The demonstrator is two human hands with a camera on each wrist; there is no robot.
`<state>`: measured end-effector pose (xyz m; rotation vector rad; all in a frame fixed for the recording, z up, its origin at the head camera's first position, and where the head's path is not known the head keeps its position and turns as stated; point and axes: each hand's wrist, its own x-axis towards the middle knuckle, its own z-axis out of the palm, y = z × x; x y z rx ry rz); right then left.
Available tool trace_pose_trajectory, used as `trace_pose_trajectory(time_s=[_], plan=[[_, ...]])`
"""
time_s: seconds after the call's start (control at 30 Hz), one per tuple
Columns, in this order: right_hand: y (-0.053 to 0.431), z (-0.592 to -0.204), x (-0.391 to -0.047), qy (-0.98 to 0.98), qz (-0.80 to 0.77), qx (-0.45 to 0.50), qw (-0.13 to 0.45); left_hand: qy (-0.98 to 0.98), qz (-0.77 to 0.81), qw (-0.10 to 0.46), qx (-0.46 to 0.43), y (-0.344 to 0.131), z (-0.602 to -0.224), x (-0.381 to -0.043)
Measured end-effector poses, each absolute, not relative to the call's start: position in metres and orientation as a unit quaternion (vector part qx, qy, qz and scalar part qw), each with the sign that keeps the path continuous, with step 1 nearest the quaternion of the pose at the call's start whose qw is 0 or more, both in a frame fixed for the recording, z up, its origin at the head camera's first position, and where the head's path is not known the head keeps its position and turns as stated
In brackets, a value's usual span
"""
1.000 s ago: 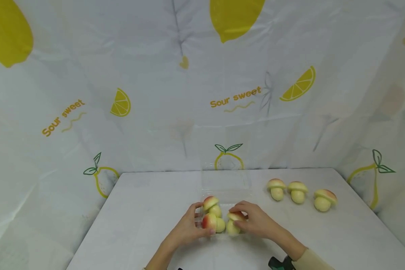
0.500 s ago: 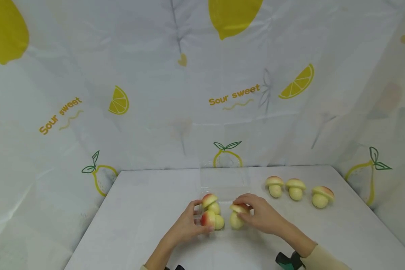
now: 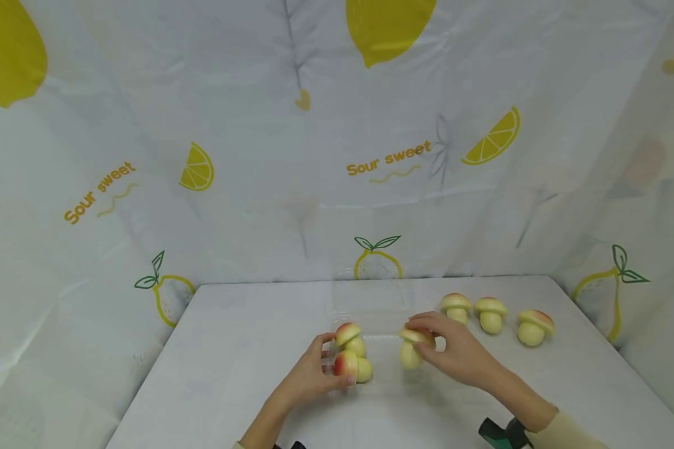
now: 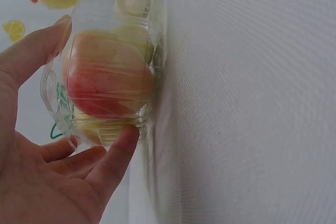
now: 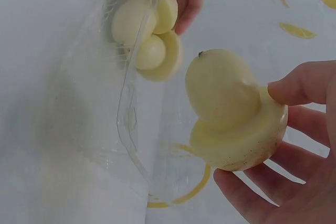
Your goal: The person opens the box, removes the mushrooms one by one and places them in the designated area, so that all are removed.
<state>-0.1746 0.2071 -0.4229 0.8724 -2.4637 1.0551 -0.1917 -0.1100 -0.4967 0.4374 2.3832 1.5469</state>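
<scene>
A clear plastic clamshell box (image 3: 383,374) lies on the table with its see-through lid (image 3: 371,296) raised at the back. My left hand (image 3: 311,377) grips its left end, thumb at the front and fingers behind, as the left wrist view shows up close. Inside at that end lie two pale-yellow mushrooms with red-blushed caps, one behind (image 3: 348,333) and one in front (image 3: 346,366). My right hand (image 3: 460,352) pinches another mushroom (image 5: 223,90) by its cap, the stem pointing down in the head view. It is up over the right part of the box.
At the back right of the white table (image 3: 247,349) stand three more mushrooms: one (image 3: 455,305) partly behind my right hand, one (image 3: 490,315) beside it, and one (image 3: 533,327) farther right. A lemon-print cloth (image 3: 258,187) hangs behind the table.
My right hand has lifted its mushroom from beside the other two in the box and carried it to the right. My left hand keeps its grip on the box.
</scene>
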Motion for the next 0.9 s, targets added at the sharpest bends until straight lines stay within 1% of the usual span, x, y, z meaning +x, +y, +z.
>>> trace_pose_trajectory(time_s=[0.13,0.3,0.57,0.9], plan=[[0.216,-0.419,-0.171,-0.862,0.368,0.301,0.177,0.821,0.535,0.133,0.149,-0.109,-0.496,-0.191],[0.229,-0.417,-0.166,-0.867,0.371,0.282,0.179,0.823,0.533,0.127,0.151,-0.109,-0.494,-0.190],[0.252,-0.419,-0.167,-0.862,0.382,0.267,0.200,0.820,0.536,0.126,0.155,-0.110,-0.493,-0.189],[0.278,-0.425,-0.167,-0.866,0.380,0.248,0.208,0.815,0.542,0.123,0.161,-0.110,-0.490,-0.188]])
